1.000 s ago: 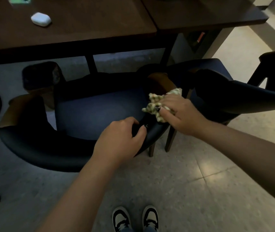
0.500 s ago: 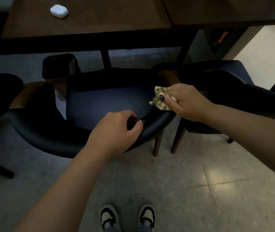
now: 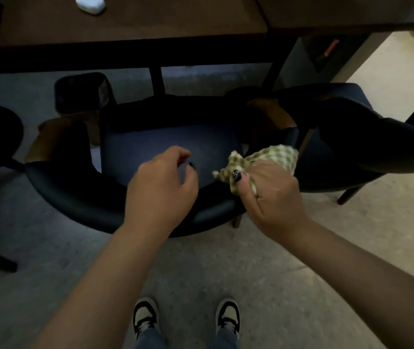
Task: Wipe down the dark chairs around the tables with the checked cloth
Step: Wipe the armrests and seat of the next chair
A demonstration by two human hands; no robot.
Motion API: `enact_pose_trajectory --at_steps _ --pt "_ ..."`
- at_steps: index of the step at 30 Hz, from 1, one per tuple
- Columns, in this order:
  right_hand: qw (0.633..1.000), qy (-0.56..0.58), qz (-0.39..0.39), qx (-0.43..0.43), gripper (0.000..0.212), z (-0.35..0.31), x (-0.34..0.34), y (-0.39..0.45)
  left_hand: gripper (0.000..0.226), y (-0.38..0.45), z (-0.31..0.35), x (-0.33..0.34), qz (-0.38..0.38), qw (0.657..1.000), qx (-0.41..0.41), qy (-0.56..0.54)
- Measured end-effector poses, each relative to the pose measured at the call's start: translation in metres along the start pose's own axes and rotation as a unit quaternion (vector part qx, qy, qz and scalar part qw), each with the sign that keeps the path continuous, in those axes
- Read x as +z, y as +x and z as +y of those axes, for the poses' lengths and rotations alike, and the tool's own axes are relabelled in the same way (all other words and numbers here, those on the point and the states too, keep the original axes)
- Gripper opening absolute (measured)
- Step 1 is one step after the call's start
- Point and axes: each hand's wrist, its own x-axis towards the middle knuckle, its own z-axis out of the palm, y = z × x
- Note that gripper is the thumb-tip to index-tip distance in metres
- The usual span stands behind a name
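Right hand (image 3: 271, 197): fingers curled tight round the bunched checked cloth (image 3: 263, 159), thumb pressing it, at the right end of the chair's curved backrest.
Left hand (image 3: 161, 190): loosely curled, holding nothing, above the backrest rim; whether it touches cannot be told.
Chair (image 3: 165, 144): dark, blue seat, drawn up to the table (image 3: 130, 23).
Second chair (image 3: 367, 147): just beside, right.
Table: brown, bearing a white case (image 3: 90, 3).
Floor (image 3: 226, 268): grey, speckled; two shoes (image 3: 146, 317) below.

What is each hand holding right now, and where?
Right hand grips the bunched checked cloth at its middle, thumb on top. Left hand holds nothing, fingers loosely curled.
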Motion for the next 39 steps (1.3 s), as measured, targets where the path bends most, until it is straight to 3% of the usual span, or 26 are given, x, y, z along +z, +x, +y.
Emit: enact_pose_trajectory --at_steps 7,11,14,20,23,30,34,39 --pt "0.995 -0.082 0.011 0.052 0.034 -0.089 0.033 -0.012 0.048 0.012 -0.099 -0.065 0.018 0.99 0.02 0.137" --pt "0.992 -0.105 0.004 0.063 0.034 -0.134 0.056 -0.009 0.052 0.025 -0.135 -0.087 0.012 0.996 -0.039 0.085" --pt "0.99 -0.112 -0.003 0.081 0.037 -0.169 0.081 -0.004 0.055 0.033 -0.155 -0.093 0.009 0.991 -0.12 -0.064" --pt "0.985 -0.13 -0.031 0.114 0.039 -0.221 0.143 0.033 0.042 0.036 -0.186 -0.101 -0.007 0.923 -0.191 -0.334" --pt "0.982 -0.132 -0.063 0.123 0.04 -0.233 0.167 0.059 0.039 0.04 -0.196 -0.108 -0.008 0.847 -0.247 -0.471" --pt "0.976 -0.118 -0.093 0.155 0.034 -0.246 0.198 0.109 0.056 0.053 -0.225 -0.108 -0.023 0.752 -0.293 -0.59" --pt "0.949 -0.074 -0.245 0.183 0.032 -0.251 0.227 0.15 0.055 0.053 -0.223 -0.104 -0.043 0.733 -0.308 -0.604" --pt "0.903 -0.047 -0.313 0.289 0.032 -0.218 0.276 0.2 0.06 0.059 -0.231 -0.104 -0.036 0.735 -0.326 -0.594"
